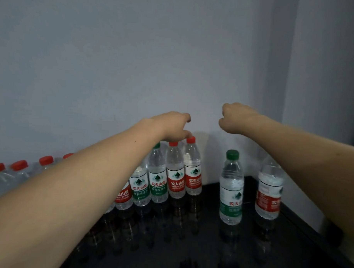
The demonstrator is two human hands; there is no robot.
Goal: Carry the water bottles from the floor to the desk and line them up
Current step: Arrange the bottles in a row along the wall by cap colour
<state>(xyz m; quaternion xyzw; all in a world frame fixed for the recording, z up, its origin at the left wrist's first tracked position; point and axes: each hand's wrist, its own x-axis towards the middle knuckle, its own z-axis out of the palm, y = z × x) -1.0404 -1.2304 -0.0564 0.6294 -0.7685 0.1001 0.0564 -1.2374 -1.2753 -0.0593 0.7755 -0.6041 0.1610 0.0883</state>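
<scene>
A row of clear water bottles with red and green labels stands along the wall on the dark glossy desk (198, 245). My left hand (173, 125) reaches over the row, and its fingertips touch the cap of the rightmost red-capped bottle (193, 170). My right hand (236, 119) hangs in the air near the wall with fingers loosely curled, holding nothing. A green-capped bottle (231, 188) stands apart to the right of the row. Beside it a red-labelled bottle (269, 192) is partly hidden by my right forearm.
Several red-capped bottles (20, 168) continue the row to the left behind my left arm. A pale wall rises directly behind the desk and forms a corner on the right. The desk's right edge (301, 218) runs diagonally.
</scene>
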